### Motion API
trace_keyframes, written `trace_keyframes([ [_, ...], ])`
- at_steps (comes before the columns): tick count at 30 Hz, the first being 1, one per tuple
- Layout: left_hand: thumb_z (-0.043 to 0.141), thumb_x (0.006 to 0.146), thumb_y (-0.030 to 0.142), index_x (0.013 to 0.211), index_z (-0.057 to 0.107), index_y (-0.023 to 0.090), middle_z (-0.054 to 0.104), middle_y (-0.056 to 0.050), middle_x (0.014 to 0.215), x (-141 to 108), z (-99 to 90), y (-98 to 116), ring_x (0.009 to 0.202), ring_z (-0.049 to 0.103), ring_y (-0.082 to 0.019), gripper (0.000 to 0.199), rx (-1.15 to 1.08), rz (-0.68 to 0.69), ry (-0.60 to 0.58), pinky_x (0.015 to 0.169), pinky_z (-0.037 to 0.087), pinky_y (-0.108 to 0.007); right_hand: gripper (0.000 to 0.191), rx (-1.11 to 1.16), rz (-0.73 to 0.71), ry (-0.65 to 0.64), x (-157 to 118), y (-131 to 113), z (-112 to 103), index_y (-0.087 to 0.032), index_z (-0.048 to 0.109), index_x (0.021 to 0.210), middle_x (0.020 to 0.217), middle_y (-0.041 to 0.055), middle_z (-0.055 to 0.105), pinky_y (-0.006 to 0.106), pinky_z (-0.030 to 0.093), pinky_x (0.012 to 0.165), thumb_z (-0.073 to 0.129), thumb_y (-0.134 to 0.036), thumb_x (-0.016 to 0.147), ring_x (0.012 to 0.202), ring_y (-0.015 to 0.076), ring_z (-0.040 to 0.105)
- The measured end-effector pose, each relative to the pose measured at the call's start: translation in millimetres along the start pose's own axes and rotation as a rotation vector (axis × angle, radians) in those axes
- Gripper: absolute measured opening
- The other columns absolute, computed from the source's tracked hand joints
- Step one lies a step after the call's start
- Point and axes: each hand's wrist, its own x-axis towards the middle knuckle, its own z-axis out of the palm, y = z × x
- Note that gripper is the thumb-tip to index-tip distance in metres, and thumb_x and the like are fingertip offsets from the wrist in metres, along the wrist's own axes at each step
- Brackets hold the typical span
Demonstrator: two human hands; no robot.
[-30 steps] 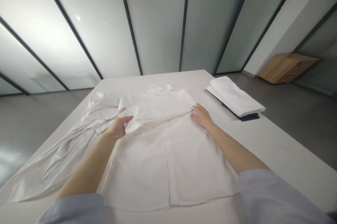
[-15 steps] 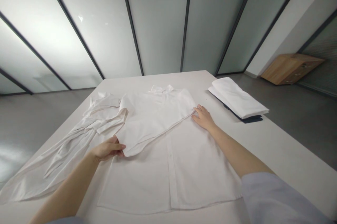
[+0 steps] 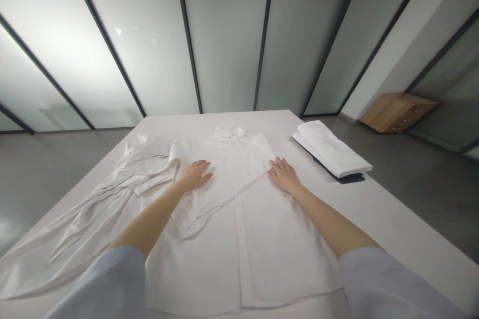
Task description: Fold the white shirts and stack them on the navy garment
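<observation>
A white shirt (image 3: pixel 217 269) lies spread on the pale table (image 3: pixel 396 239), its collar at the far end and its button strip running down the middle. One sleeve is laid slantwise across its front. My left hand (image 3: pixel 194 175) rests on the shirt's upper left part, fingers apart, holding nothing. At the shirt's right edge, near the end of the slanting sleeve, my right hand (image 3: pixel 283 174) lies with its fingers spread.
A rumpled white garment (image 3: pixel 97 214) lies along the table's left side. Folded white cloth (image 3: pixel 333 149) sits on a dark folded item (image 3: pixel 352 178) at the right. A wooden cabinet (image 3: pixel 396 112) stands on the floor beyond, near frosted panels (image 3: pixel 224 34).
My left hand has let go of the sleeve's edge and moved up and right onto the shirt. The sleeve now lies flatter. My right hand has stayed nearly in place.
</observation>
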Motion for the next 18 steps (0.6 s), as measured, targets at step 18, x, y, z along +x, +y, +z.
trace_keyframes([
  [18, 0.032, 0.093, 0.058, 0.149, 0.033, 0.019, 0.022, -0.013, 0.158, -14.0, 28.1, 21.1, 0.146, 0.018, -0.030, 0.069, 0.152, -0.070, -0.092, 0.116, 0.018, -0.046, 0.046, 0.197, 0.288, -0.116, 112.8, 24.1, -35.7, -0.012, 0.069, 0.112, 0.119, 0.0191, 0.065, 0.036, 0.045, 0.089, 0.037, -0.037, 0.091, 0.111, 0.0294, 0.060],
])
